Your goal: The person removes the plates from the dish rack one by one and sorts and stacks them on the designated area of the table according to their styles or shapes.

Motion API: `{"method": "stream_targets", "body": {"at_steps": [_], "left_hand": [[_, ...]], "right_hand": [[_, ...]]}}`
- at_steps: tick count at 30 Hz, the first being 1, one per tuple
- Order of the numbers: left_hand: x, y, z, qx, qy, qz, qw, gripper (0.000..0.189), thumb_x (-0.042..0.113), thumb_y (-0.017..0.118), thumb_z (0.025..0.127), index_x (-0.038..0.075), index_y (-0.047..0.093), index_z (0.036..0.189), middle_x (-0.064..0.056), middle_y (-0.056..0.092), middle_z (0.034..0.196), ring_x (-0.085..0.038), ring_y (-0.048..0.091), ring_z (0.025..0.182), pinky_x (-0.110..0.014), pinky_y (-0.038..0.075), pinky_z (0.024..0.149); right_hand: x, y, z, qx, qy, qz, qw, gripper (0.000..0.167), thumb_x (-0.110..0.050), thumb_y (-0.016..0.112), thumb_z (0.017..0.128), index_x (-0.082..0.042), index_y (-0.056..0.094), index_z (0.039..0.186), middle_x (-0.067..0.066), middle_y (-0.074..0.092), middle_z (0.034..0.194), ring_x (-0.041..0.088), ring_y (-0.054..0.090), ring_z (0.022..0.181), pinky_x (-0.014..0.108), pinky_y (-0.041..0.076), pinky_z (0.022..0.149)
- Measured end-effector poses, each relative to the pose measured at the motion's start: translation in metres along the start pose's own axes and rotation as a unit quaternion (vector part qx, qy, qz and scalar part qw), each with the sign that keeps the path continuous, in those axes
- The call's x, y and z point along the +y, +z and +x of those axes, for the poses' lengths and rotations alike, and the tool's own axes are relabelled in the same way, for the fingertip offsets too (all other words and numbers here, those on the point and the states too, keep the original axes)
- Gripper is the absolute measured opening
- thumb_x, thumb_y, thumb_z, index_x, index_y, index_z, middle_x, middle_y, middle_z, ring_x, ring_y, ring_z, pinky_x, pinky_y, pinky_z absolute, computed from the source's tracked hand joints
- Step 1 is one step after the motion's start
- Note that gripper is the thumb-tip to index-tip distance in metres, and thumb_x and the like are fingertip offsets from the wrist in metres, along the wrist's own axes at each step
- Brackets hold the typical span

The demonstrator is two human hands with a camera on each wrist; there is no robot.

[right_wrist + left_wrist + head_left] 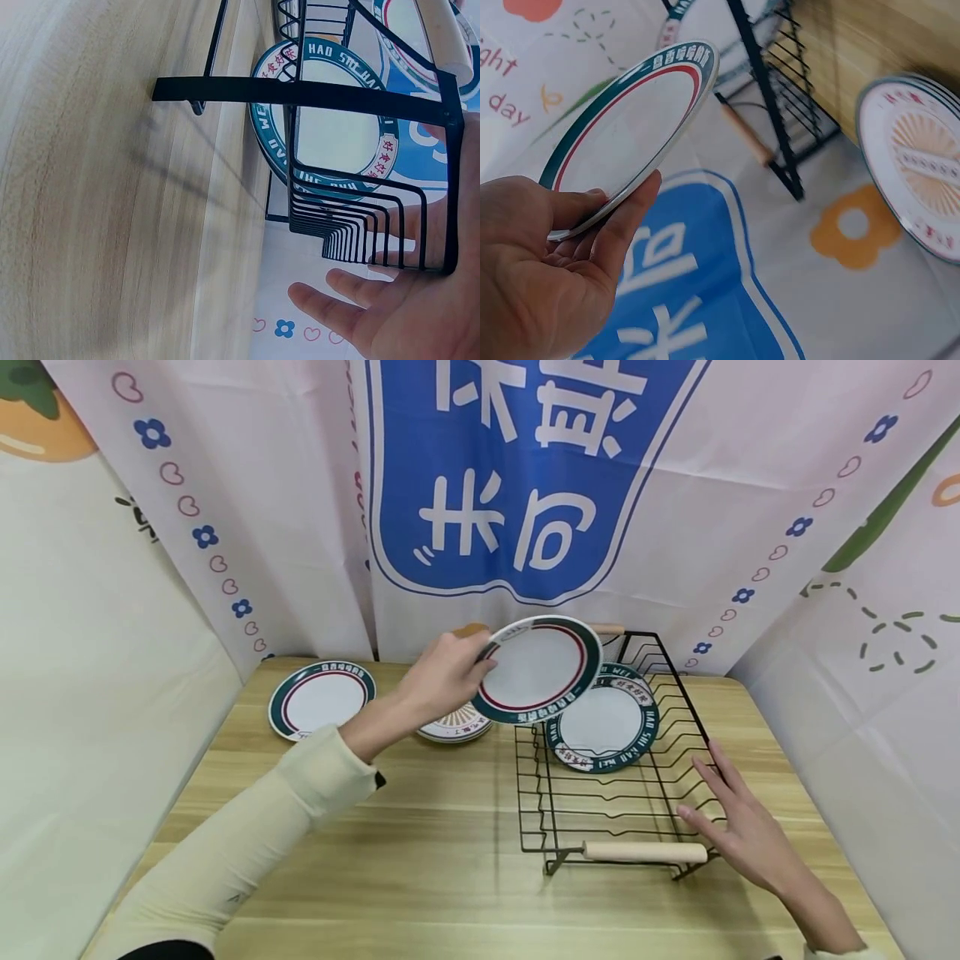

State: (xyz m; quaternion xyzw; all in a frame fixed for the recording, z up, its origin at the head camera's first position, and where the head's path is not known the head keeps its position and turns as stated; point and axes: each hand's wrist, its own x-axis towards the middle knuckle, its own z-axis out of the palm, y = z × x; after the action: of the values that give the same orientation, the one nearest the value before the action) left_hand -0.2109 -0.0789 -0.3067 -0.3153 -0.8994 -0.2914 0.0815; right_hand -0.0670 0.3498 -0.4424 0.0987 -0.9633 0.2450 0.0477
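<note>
My left hand pinches the edge of a round white plate with a dark green rim and a red ring. In the left wrist view this plate tilts, thumb on its upper face and fingers beneath. Below and right of it, green-rimmed plates stand leaning in the far half of a black wire dish rack. My right hand is at the rack's right side, fingers straight and spread along the wires. Part of that hand is hidden behind the rack's frame in the right wrist view.
Another green-rimmed plate lies on the wooden table at the far left. A small stack of patterned plates sits behind my left wrist. The rack has a wooden handle in front. A printed cloth hangs behind.
</note>
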Motion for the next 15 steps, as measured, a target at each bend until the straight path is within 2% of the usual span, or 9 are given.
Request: {"method": "stream_targets", "body": {"at_steps": [4, 10, 15], "left_hand": [[-0.014, -0.013, -0.014, 0.003, -0.029, 0.001, 0.9996, 0.014, 0.005, 0.064, 0.105, -0.002, 0.067, 0.116, -0.009, 0.064, 0.077, -0.018, 0.058, 0.061, -0.03, 0.048, 0.054], [-0.037, -0.037, -0.04, 0.026, -0.064, 0.023, 0.9973, 0.007, 0.006, 0.066, 0.104, -0.002, 0.066, 0.103, -0.008, 0.063, 0.073, -0.02, 0.056, 0.061, -0.033, 0.047, 0.053], [-0.06, -0.057, -0.063, 0.027, -0.117, 0.018, 0.9926, 0.013, 0.007, 0.064, 0.105, -0.005, 0.066, 0.11, -0.013, 0.068, 0.08, -0.022, 0.059, 0.065, -0.033, 0.046, 0.057]], "right_hand": [[0.001, 0.0, 0.0, -0.003, 0.001, -0.003, 1.0, 0.081, -0.037, 0.071, 0.1, -0.008, 0.033, 0.166, 0.005, 0.004, 0.179, 0.065, 0.042, 0.137, 0.086, 0.036, 0.093], [0.0, -0.001, 0.001, -0.002, -0.002, 0.0, 1.0, 0.08, -0.036, 0.071, 0.1, -0.007, 0.035, 0.165, 0.005, 0.005, 0.179, 0.064, 0.042, 0.138, 0.085, 0.037, 0.095], [0.001, 0.001, 0.0, -0.005, -0.001, -0.002, 1.0, 0.08, -0.037, 0.071, 0.1, -0.005, 0.035, 0.164, 0.004, 0.003, 0.179, 0.064, 0.043, 0.137, 0.085, 0.038, 0.094]]}}
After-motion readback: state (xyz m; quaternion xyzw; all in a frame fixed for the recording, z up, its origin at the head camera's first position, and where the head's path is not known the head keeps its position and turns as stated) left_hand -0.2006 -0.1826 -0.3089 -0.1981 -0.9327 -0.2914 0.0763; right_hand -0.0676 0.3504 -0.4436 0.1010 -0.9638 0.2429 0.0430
